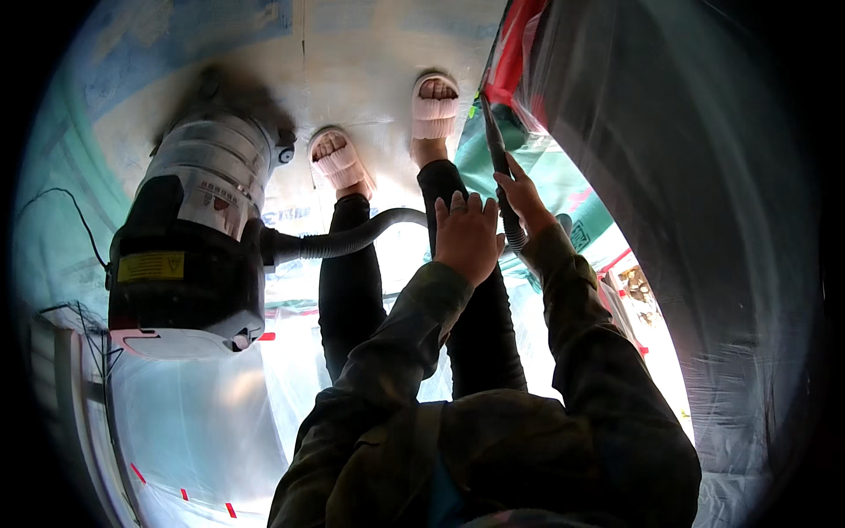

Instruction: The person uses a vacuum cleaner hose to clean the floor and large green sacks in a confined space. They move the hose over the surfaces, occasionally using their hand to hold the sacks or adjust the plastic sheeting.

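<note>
My right hand (525, 195) is wrapped round a dark vacuum wand (495, 136). The wand's tip reaches the foot of the plastic sheeting, where red material meets the floor. A ribbed black hose (361, 232) runs from the canister vacuum cleaner (198, 238) on the left and passes behind my left leg. Below my right hand, more ribbed hose hangs from the wand. My left hand (471, 236) lies over my right knee, its fingers stretched out and slightly apart, with a ring on one finger. Nothing shows in it.
Translucent plastic sheeting (678, 176) hangs close along the right. My feet, in pink slippers (435, 116), stand on a stained pale floor (370, 44). Green film (588, 211) lies by the wand. A thin black cord (66, 195) trails from the vacuum on the left.
</note>
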Demonstrator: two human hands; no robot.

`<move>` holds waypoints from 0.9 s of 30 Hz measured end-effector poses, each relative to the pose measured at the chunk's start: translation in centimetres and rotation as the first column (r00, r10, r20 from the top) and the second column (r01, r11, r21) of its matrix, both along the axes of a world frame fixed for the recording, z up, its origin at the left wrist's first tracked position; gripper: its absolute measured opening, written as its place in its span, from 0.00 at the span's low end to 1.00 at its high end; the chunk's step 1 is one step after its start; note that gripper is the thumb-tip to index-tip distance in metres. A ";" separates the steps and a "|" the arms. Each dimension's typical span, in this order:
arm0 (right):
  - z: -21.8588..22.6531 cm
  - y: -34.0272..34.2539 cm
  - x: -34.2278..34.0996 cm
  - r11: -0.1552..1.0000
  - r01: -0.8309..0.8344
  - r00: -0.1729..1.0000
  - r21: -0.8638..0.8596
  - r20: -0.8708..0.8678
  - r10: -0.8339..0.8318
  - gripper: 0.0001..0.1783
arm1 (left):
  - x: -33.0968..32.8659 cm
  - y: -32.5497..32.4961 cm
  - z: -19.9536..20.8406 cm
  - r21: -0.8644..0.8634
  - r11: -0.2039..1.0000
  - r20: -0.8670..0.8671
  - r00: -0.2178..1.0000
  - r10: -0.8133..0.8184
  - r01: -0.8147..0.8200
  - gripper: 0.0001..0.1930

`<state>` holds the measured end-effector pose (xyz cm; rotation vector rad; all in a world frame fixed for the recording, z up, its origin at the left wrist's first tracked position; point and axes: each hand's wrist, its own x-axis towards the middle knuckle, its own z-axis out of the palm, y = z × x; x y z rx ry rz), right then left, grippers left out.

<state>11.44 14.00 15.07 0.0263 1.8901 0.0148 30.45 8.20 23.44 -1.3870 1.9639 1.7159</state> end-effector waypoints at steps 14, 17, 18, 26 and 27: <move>21.6 3.9 2.7 0.873 -0.450 0.891 -0.189 -0.022 0.454 0.39 | 10.9 7.3 7.7 -0.110 0.994 0.120 0.993 0.016 -0.002 0.32; 27.2 2.0 2.5 0.946 -0.299 0.950 -0.123 0.051 0.307 0.40 | 16.6 7.5 15.7 -0.241 0.964 0.103 0.985 0.138 -0.110 0.31; 26.7 4.6 1.0 0.894 -0.369 0.926 -0.254 -0.021 0.376 0.40 | 18.5 7.5 18.3 -0.219 0.962 0.112 0.975 0.191 -0.163 0.31; 45.9 -6.1 6.6 0.949 0.011 0.979 -0.315 0.197 0.054 0.27 | 32.0 14.8 32.9 0.164 0.942 0.420 0.884 0.203 -0.294 0.29; 47.8 -7.2 7.1 0.935 0.033 0.976 -0.354 0.213 0.046 0.27 | 33.3 16.3 33.1 0.151 0.935 0.453 0.863 0.222 -0.320 0.30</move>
